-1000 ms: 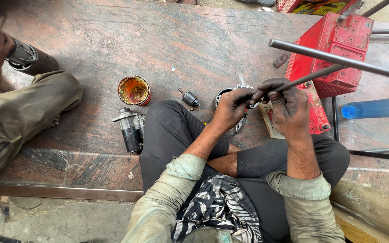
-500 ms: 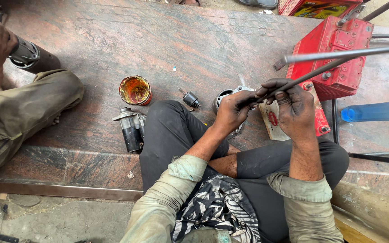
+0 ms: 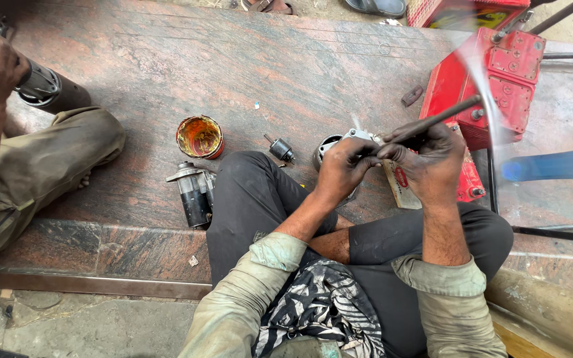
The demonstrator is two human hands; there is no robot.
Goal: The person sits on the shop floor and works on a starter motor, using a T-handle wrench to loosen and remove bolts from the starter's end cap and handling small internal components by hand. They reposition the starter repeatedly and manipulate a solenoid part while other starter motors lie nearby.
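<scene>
Reddish stone floor carries the work. Left hand steadies a round metal housing; right hand, fingers clamped on a dark rod, works above it. Judged step: fitting; next move calls for alignment.

red battery, orange-stained tin, black trousers

I see a flat white carton with a red mark, lying beside the red box, partly under my right hand. Small round tin, orange-smeared inside, sits further left. No screens.
</scene>
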